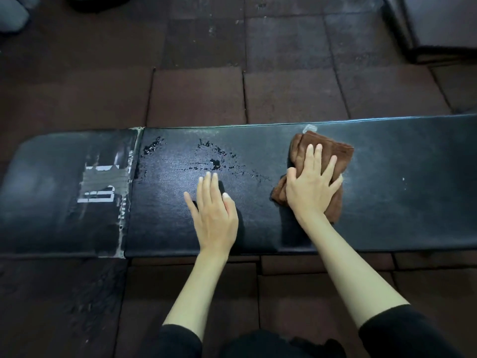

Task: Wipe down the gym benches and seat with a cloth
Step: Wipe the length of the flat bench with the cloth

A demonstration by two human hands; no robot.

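Observation:
A long black padded gym bench [400,192] runs across the view from left to right. Its shorter seat pad [46,192] at the left carries grey tape patches and torn white marks. A folded brown cloth [330,148] lies on the long pad, right of centre. My right hand [312,187] presses flat on the cloth with fingers spread. My left hand [215,210] rests flat on the bare pad with nothing in it. Wet droplets [214,161] glisten on the pad just beyond my left fingertips.
Dark reddish-brown rubber floor tiles [284,94] surround the bench. A dark piece of equipment [438,24] stands at the far right corner. A pale object [13,16] shows at the far left corner. My black sleeves and clothing fill the bottom edge.

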